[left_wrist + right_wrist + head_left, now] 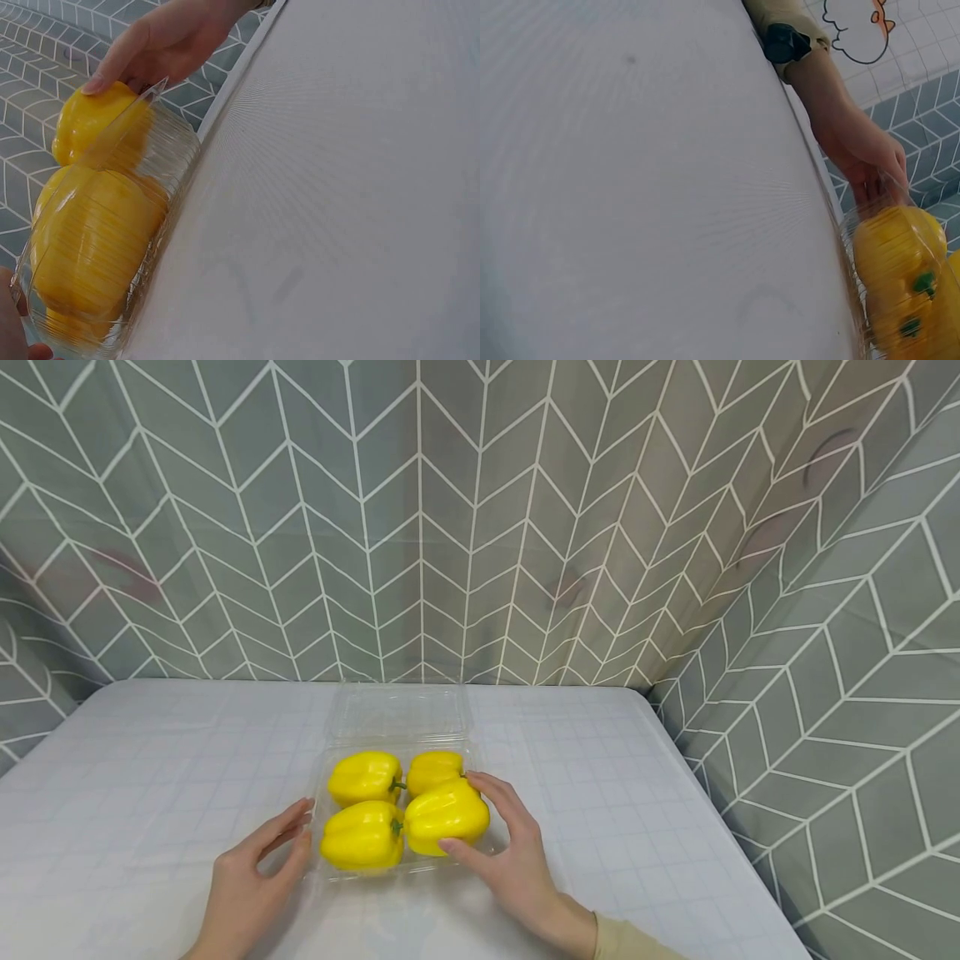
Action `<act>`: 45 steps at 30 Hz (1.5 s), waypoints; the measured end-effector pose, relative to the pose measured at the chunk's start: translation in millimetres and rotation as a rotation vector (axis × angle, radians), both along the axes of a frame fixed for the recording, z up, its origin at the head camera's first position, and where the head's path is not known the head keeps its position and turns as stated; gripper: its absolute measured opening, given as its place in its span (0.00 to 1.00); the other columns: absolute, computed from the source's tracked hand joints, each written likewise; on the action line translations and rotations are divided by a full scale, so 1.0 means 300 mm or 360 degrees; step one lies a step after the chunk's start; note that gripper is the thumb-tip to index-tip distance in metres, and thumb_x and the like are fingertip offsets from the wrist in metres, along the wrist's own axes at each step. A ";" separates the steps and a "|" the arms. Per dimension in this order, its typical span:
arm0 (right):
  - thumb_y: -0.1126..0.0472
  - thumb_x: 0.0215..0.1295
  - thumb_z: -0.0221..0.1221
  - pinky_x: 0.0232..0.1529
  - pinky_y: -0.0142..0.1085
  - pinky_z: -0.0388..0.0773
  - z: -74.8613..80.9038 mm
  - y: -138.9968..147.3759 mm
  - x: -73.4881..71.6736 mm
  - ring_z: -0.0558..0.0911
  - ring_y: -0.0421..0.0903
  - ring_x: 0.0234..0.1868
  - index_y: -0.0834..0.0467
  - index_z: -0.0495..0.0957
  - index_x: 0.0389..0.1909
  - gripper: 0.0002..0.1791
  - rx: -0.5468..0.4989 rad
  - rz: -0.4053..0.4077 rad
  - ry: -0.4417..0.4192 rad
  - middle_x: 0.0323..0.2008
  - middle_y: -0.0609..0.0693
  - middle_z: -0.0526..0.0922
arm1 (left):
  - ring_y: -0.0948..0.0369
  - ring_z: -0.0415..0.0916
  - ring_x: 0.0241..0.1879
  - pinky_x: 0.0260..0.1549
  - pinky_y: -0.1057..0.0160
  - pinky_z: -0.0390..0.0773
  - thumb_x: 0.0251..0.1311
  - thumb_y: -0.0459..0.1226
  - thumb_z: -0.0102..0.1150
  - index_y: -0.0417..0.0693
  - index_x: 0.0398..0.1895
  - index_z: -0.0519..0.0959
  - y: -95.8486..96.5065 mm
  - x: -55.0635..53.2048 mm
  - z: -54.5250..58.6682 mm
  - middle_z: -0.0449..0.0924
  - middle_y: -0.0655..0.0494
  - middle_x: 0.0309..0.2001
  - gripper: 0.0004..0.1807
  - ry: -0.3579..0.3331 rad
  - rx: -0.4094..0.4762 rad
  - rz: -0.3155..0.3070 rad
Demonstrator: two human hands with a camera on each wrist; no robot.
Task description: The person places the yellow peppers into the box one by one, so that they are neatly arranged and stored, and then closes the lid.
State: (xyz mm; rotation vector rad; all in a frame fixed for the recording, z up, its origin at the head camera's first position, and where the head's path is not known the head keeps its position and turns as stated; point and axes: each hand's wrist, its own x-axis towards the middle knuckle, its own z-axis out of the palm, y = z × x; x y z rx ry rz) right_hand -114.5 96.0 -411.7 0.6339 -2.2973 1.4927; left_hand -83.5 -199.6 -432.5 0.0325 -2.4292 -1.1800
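Note:
Several yellow bell peppers with green stems lie in a clear plastic clamshell box (408, 870), its lid (397, 712) folded open toward the back. My right hand (517, 852) grips the front right bell pepper (447, 814), thumb at its near side and fingers over its far right. That pepper sits higher than the front left bell pepper (362, 837). Behind them are the back left bell pepper (365, 777) and the back right bell pepper (433, 770), partly covered. At the box's left edge, my left hand (255, 877) holds the rim between thumb and fingers.
A white cloth with a faint grid covers the table (600, 793). Grey-green curtains (450, 527) with white chevron lines hang behind it and along the right side. In the right wrist view, a dark wrist strap (784, 43) shows on the left arm.

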 end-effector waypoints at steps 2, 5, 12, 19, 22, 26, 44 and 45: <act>0.51 0.55 0.74 0.67 0.50 0.72 -0.003 0.000 -0.002 0.73 0.45 0.67 0.48 0.72 0.67 0.38 0.0014 0.0003 -0.0005 0.65 0.47 0.75 | 0.85 0.74 0.44 0.46 0.91 0.67 0.65 0.36 0.63 0.48 0.63 0.78 0.000 -0.001 0.000 0.84 0.54 0.55 0.22 0.0001 -0.0001 -0.0001; 0.50 0.54 0.74 0.68 0.51 0.71 -0.008 -0.001 -0.004 0.73 0.45 0.67 0.51 0.72 0.66 0.37 0.0037 0.0000 -0.0007 0.65 0.47 0.74 | 0.85 0.75 0.44 0.46 0.91 0.67 0.66 0.36 0.63 0.48 0.63 0.78 -0.001 0.000 0.001 0.84 0.55 0.56 0.22 -0.0015 0.0005 0.0001; 0.49 0.54 0.74 0.69 0.48 0.71 -0.018 -0.004 -0.007 0.73 0.45 0.67 0.50 0.74 0.63 0.35 0.0055 -0.0003 -0.0003 0.65 0.47 0.75 | 0.86 0.74 0.45 0.46 0.92 0.67 0.66 0.37 0.63 0.48 0.64 0.78 -0.003 0.000 0.001 0.83 0.55 0.57 0.22 -0.0039 -0.0002 0.0007; 0.52 0.53 0.75 0.69 0.39 0.71 -0.038 -0.010 -0.020 0.75 0.46 0.65 0.50 0.75 0.61 0.34 0.0075 0.0032 0.0120 0.63 0.49 0.76 | 0.86 0.74 0.44 0.45 0.92 0.66 0.66 0.37 0.63 0.48 0.63 0.78 -0.004 0.001 0.000 0.84 0.55 0.56 0.22 -0.0028 -0.0003 0.0023; 0.54 0.51 0.76 0.69 0.36 0.71 -0.045 -0.013 -0.024 0.75 0.46 0.64 0.53 0.75 0.60 0.34 0.0101 0.0061 0.0173 0.62 0.51 0.76 | 0.86 0.74 0.44 0.46 0.92 0.66 0.65 0.36 0.63 0.48 0.63 0.79 -0.003 0.001 -0.003 0.84 0.55 0.56 0.22 -0.0003 -0.0009 0.0021; 0.55 0.51 0.77 0.68 0.35 0.72 -0.048 -0.016 -0.027 0.76 0.47 0.63 0.55 0.76 0.58 0.33 0.0139 0.0076 0.0228 0.62 0.51 0.76 | 0.86 0.74 0.44 0.47 0.92 0.66 0.65 0.35 0.63 0.47 0.62 0.79 -0.003 0.002 -0.005 0.84 0.55 0.56 0.22 0.0024 -0.0012 0.0017; 0.55 0.57 0.73 0.67 0.39 0.74 -0.048 0.002 -0.034 0.76 0.47 0.62 0.55 0.76 0.58 0.28 0.0125 0.0185 0.0245 0.61 0.52 0.75 | 0.88 0.73 0.43 0.47 0.91 0.66 0.64 0.33 0.63 0.46 0.60 0.80 -0.004 -0.004 -0.004 0.86 0.54 0.52 0.21 0.0087 -0.0023 0.0005; 0.55 0.57 0.73 0.66 0.38 0.74 -0.049 0.002 -0.034 0.77 0.47 0.62 0.54 0.76 0.57 0.28 0.0139 0.0185 0.0259 0.61 0.52 0.75 | 0.87 0.74 0.43 0.47 0.91 0.66 0.64 0.33 0.63 0.46 0.60 0.81 -0.004 -0.005 -0.004 0.86 0.54 0.51 0.21 0.0093 -0.0022 0.0003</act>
